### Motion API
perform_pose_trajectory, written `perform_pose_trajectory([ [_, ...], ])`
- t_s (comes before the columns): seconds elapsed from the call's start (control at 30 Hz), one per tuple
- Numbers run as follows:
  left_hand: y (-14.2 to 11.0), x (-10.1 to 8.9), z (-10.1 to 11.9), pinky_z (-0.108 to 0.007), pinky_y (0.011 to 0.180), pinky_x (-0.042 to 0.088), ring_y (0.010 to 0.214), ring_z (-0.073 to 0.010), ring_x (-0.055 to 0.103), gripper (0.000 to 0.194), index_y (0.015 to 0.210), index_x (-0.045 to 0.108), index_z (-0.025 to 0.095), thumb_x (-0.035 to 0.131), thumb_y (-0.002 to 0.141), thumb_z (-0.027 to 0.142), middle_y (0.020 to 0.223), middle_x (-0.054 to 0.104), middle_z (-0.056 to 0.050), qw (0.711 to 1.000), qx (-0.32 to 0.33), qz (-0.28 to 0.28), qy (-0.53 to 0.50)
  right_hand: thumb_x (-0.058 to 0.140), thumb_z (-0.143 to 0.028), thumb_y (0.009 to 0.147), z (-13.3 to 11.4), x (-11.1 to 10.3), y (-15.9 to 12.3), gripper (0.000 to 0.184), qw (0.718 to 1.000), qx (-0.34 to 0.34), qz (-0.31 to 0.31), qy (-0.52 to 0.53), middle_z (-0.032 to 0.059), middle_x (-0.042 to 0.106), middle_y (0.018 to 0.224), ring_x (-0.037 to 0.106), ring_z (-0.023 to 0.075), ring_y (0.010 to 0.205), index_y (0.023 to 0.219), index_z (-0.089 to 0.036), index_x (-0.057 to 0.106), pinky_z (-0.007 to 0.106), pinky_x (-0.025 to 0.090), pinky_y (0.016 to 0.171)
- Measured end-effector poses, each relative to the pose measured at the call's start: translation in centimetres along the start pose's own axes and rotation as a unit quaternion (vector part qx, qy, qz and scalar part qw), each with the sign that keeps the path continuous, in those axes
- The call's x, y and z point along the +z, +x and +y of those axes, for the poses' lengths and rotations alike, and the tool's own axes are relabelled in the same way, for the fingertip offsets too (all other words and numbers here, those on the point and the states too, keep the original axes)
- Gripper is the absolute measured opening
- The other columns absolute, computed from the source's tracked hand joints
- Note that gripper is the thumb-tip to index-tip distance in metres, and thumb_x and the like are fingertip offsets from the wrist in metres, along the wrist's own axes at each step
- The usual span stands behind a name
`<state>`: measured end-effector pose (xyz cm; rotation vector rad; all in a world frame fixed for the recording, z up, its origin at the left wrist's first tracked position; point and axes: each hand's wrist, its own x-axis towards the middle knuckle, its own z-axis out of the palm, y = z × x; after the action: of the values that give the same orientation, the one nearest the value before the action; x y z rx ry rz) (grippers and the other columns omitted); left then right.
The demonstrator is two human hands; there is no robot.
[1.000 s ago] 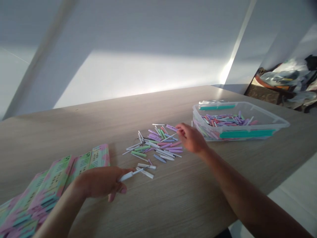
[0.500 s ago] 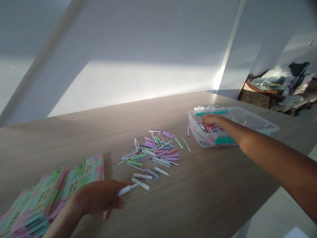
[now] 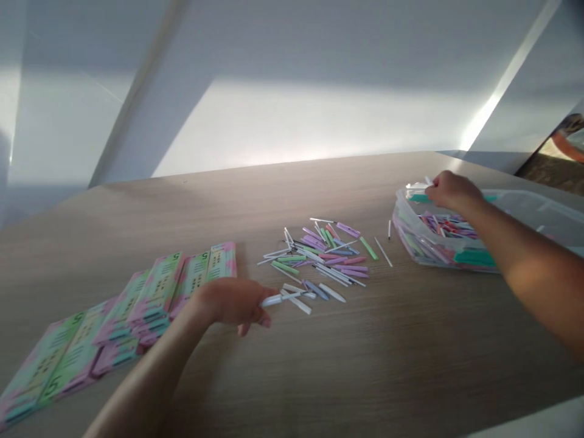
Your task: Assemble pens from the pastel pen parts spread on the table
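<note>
My left hand [image 3: 235, 302] is closed around a white pen [image 3: 274, 300], its thin refill sticking out to the right. It hovers by the near edge of a pile of pen parts [image 3: 319, 255]: thin white refills and purple, green, pink, blue and white barrels or caps. At the right, my right hand [image 3: 454, 191] is raised over the left end of a clear plastic box [image 3: 406, 213]. A small white pen part [image 3: 429, 180] shows at its fingertips. More coloured pen parts [image 3: 444, 225] lie inside the box, partly hidden by my right forearm.
Pink and green pen boxes [image 3: 157, 286] lie in rows and stacks at the left of the wooden table [image 3: 347, 359]. A lone refill [image 3: 383, 252] lies between the pile and the plastic box. Behind the table stands a white wall [image 3: 319, 115].
My right hand has lifted out of the box's contents with a small white pen part. My left hand still holds the white pen. The view has turned left, showing more pen boxes.
</note>
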<state>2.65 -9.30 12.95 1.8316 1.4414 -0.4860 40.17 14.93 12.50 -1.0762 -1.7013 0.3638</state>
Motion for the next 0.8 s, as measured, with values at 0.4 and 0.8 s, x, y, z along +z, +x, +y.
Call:
perform_pose_trajectory([
  [0.4, 0.1, -0.2, -0.1, -0.025, 0.064, 0.046, 0.071, -0.0194, 0.067, 0.049, 0.131, 0.044, 0.019, 0.052, 0.083, 0.022, 0.064, 0.071, 0.0, 1.0, 0.0, -0.018, 0.001, 0.05, -0.016, 0.082, -10.7, 10.8, -16.4, 0.006, 0.868, 0.122, -0.296, 0.38, -0.0047, 0.056, 0.054, 0.048, 0.0087, 0.049, 0.077, -0.019, 0.049, 0.021, 0.038, 0.05],
  [0.8, 0.9, -0.1, -0.4, -0.023, 0.058, 0.044, 0.061, -0.0182, 0.064, 0.038, 0.117, 0.056, 0.021, 0.053, 0.079, 0.02, 0.057, 0.069, 0.002, 1.0, -0.009, -0.014, -0.003, 0.061, -0.025, 0.082, -9.6, 12.2, -19.3, 0.013, 0.741, 0.229, -0.303, 0.554, 0.0032, 0.069, 0.076, 0.064, 0.0147, 0.062, 0.088, -0.019, 0.051, 0.028, 0.047, 0.059],
])
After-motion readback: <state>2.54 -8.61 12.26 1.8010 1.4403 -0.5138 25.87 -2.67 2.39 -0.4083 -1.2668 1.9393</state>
